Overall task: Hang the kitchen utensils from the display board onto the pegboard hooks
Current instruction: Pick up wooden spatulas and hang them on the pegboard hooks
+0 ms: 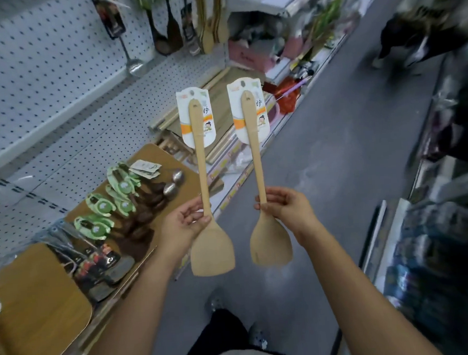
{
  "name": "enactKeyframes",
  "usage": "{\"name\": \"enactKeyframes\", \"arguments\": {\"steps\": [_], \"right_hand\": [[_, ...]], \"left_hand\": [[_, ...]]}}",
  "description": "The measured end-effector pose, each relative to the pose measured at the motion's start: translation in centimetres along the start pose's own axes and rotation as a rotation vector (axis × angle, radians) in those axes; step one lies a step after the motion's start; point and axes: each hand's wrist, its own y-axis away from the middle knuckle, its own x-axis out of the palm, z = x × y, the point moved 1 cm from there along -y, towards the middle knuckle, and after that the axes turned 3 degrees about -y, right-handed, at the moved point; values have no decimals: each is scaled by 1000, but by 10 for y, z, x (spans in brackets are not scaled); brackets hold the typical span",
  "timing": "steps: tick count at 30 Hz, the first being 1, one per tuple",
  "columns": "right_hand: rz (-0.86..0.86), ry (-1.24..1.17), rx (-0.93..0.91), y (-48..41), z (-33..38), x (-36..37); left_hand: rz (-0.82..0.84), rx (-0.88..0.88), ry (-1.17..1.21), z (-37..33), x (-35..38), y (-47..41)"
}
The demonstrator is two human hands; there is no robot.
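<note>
Left hand fingers clamped on neck of wooden spatula, right hand likewise on second spatula — both upright, blades down, above floor, beside display board at shelf front edge, pegboard behind

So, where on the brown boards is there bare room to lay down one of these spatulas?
The near brown board, beside the black-packed utensils, is mostly bare. The far board has only a small bare patch at its far corner, beyond the white tags; its middle is crowded with green-tagged spoons and dark spoons.
</note>
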Motion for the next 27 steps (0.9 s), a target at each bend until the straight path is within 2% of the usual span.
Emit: {"name": "enactKeyframes", "arguments": {"steps": [4,17,27], "right_hand": [[-36,-60,-30,-41,20,-32],[-108,-8,3,-216,124,-106],[-73,22,23,-320,168,-179]], "left_hand": [[20,37,15,-18,37,-54],[97,53,113,-85,136,-262],[106,62,70,-112,212,-354]]}}
